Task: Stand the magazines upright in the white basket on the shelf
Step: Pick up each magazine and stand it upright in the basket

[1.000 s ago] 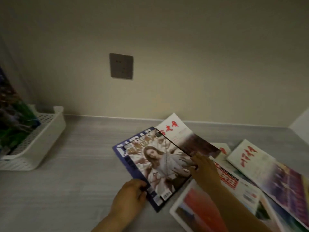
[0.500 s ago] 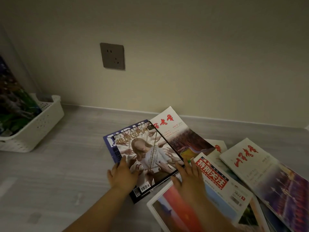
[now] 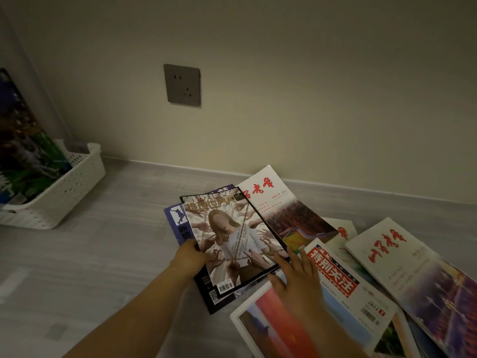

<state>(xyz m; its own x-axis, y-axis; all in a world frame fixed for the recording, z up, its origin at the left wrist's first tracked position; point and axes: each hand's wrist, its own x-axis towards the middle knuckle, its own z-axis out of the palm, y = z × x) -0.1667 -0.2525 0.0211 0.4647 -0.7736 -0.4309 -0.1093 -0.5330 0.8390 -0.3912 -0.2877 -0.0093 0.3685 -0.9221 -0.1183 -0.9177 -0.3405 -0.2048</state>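
Bare shelf (image 3: 116,254) lies open between magazines (image 3: 374,275) and white basket (image 3: 69,187).

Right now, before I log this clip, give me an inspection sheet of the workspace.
Surface: grey wood-grain shelf.
Job's things: white basket at left, green-cover magazine standing in it; woman-cover magazine atop a blue magazine.
Clutter: loose magazines overlapping at right.
Hands: left hand grips the woman-cover magazine's left edge; right hand flat, fingers straight, by its right edge.
Cables: nothing seen.
Surroundings: beige wall with a wall socket.

Home shelf nook: wall socket (image 3: 182,84), scattered magazines (image 3: 402,264), storage basket (image 3: 64,187).
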